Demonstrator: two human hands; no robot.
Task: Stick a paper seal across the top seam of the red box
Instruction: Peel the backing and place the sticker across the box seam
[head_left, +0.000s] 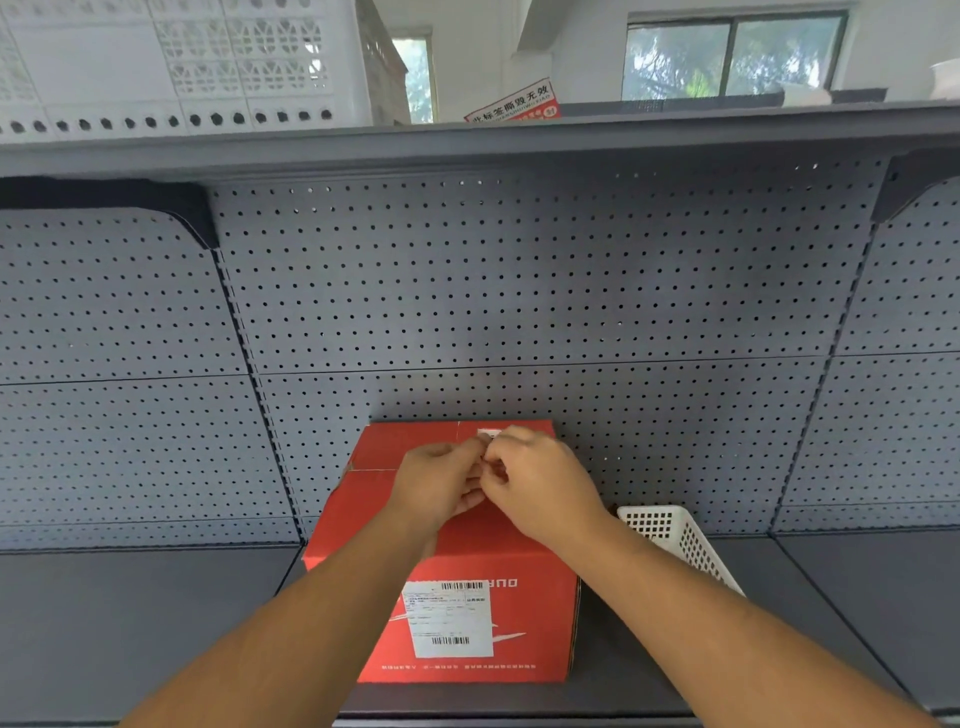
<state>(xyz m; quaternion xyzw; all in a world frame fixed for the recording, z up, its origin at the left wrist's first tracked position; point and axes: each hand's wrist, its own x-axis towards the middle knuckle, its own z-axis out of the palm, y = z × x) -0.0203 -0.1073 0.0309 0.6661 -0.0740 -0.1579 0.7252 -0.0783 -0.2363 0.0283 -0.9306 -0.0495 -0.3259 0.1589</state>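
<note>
A red cardboard box (395, 525) stands on the grey shelf, with a white shipping label (449, 618) on its near face. Its top flaps meet in a seam that runs left to right. Both my hands hover over the far half of the top. My left hand (441, 480) and my right hand (540, 480) meet fingertip to fingertip, pinching a small white paper seal (488, 435). Most of the seal is hidden by my fingers. I cannot tell whether it touches the box.
A white perforated plastic basket (675, 540) sits right of the box, tilted. A grey pegboard wall (519, 291) rises behind. The upper shelf (467, 140) carries a white crate (182, 62) and a red and white printed sign (514, 104).
</note>
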